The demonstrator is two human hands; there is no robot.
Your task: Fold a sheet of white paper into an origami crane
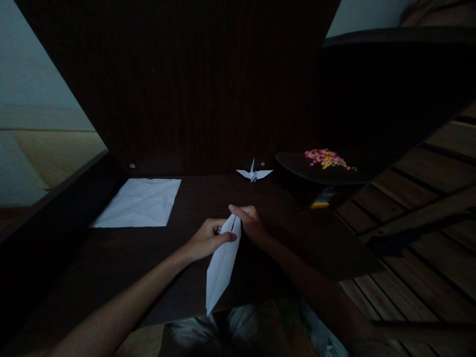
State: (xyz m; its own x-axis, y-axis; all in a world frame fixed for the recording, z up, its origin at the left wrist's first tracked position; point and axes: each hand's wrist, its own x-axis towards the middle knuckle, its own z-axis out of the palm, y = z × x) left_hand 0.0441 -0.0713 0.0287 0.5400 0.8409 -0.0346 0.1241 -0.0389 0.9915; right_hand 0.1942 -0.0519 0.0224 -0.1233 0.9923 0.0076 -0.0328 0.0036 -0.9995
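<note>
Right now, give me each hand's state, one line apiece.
Left hand: closed, holding the folded paper, thumb on its upper face.
Right hand: closed, holding the same paper at its far end.

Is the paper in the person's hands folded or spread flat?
Folded: the held paper is long and narrow with a slit near its far end, unlike the creased sheet lying spread at left.

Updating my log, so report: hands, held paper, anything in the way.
Left hand, right hand: both gripping folded paper. Near end free of both hands. No obstruction seen; origami crane and creased sheet lie apart.
</note>
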